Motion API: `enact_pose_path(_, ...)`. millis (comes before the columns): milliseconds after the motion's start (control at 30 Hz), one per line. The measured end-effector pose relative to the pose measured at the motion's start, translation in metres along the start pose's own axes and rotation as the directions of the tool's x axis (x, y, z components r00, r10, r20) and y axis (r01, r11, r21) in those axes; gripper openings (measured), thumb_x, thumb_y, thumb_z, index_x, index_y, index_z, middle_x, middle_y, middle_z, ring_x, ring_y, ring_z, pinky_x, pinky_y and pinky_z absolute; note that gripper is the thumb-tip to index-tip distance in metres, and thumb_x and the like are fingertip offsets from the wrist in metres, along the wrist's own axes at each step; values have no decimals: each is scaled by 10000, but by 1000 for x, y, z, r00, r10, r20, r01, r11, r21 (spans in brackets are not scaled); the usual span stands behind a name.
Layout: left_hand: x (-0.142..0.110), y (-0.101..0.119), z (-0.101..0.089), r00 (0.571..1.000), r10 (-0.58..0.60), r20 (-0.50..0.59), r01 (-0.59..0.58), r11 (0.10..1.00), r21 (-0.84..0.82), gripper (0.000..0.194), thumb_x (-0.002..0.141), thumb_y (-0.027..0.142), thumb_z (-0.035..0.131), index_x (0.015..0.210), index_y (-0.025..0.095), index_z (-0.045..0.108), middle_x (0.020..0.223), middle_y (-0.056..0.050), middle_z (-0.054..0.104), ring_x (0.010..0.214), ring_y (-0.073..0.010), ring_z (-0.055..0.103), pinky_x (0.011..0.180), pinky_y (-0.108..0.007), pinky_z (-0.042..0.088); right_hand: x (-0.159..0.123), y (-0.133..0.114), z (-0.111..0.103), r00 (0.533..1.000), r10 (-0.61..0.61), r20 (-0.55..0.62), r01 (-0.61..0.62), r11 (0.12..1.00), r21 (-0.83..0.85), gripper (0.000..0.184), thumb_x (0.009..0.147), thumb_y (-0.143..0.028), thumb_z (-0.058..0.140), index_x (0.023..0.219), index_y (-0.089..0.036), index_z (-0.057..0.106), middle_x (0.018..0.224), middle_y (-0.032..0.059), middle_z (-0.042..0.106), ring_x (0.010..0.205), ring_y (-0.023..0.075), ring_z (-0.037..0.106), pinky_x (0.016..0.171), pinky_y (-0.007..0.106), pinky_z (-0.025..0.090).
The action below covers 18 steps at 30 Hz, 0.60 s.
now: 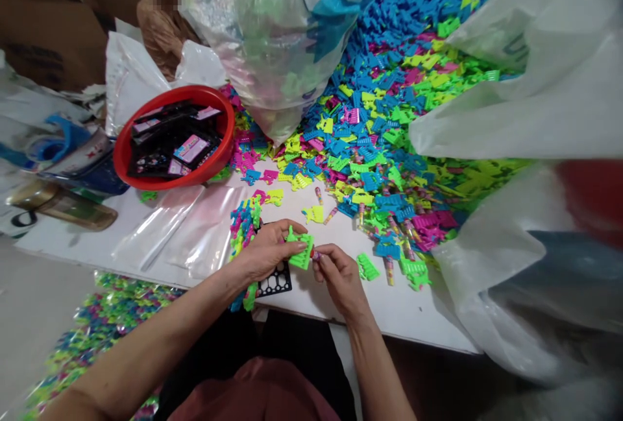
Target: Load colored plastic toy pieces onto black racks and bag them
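Left hand point(267, 251) pinches a green plastic piece point(302, 256) at the frame's centre; the right hand point(343, 278), just beside it, grips a small tube point(317, 255). Beneath, a black grid point(278, 282) lies on the white tabletop point(350, 233). Red basin point(178, 182), upper left, holds dark packets point(191, 148).

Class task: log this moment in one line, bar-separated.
left hand: holds green plastic piece | right hand: pinches small reddish item beside it | near left hand: black grid | farther left: red basin

Wears plain maroon top point(253, 395) w/ dk. trousers point(311, 353), approx. blk.; shows bare forearms point(170, 324), L & R.
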State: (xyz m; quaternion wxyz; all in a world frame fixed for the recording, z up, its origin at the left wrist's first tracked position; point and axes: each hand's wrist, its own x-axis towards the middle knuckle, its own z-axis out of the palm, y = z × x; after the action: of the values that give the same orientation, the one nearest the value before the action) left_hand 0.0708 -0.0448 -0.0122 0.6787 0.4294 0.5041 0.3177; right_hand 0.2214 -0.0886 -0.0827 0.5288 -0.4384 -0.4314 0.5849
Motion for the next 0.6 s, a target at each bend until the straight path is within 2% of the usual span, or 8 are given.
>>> enact_pose_path(67, -3, 1, -1, 994, 99, -52, -85, 969, 230, 288, 609, 282, 719, 833, 176, 572, 687, 28, 621, 654, -131, 583, 622, -243, 444, -1, 0, 3, 1000, -24, -10, 23, 997, -70, 263, 820, -444, 593, 827, -183, 624, 578, -33, 539, 474, 86, 467, 462, 207, 403)
enact_pose_path(133, -5, 3, -2, 974, 201, -103, -136, 887, 442, 189, 649, 234, 662, 815, 184, 587, 722, 28, 621, 727, -145, 581, 678, -250, 445, -2, 0, 7, 997, -73, -27, 67, 982, -176, 229, 824, -414, 577, 827, -189, 619, 586, -28, 549, 490, 94, 481, 468, 207, 411)
enact_pose_path(233, -6, 3, -2, 946, 278, -166, -139, 811, 568, 147, 666, 190, 627, 811, 188, 599, 760, 23, 624, 784, -156, 576, 733, -264, 439, -3, 2, 11, 985, -166, -52, 142, 940, -310, 196, 827, -377, 559, 844, -196, 634, 649, -4, 593, 533, 108, 515, 502, 219, 435)
enact_pose_path(300, -6, 2, -3, 954, 238, -181, -118, 855, 506, 154, 649, 183, 640, 796, 184, 592, 750, 22, 622, 763, -151, 578, 708, -260, 442, -3, 3, 13, 981, -181, -64, 152, 936, -316, 194, 830, -370, 551, 850, -196, 634, 669, 3, 606, 543, 111, 525, 510, 223, 440)
enact_pose_path(400, -5, -2, -3, 991, 51, -121, -25, 979, 204, 241, 587, 220, 702, 782, 176, 567, 666, 38, 595, 621, -123, 562, 583, -238, 430, -5, 2, 12, 994, -108, -31, 100, 975, -199, 206, 842, -384, 541, 822, -192, 614, 586, -22, 566, 487, 100, 498, 475, 213, 421)
enact_pose_path(500, -6, -7, -3, 996, -62, -59, 60, 997, -39, 354, 501, 259, 768, 764, 168, 548, 587, 59, 554, 505, -88, 511, 501, -212, 386, -6, -3, 9, 997, -69, 25, 72, 989, -131, 215, 837, -394, 563, 794, -188, 608, 544, -40, 534, 459, 89, 473, 462, 206, 409)
enact_pose_path(600, -6, -11, -2, 993, -53, -108, 46, 997, -69, 349, 460, 228, 767, 705, 168, 527, 547, 75, 519, 474, -66, 469, 466, -192, 345, -8, -4, 6, 997, -53, 53, 59, 991, -117, 230, 837, -406, 577, 791, -184, 614, 553, -37, 537, 456, 84, 466, 460, 205, 405)
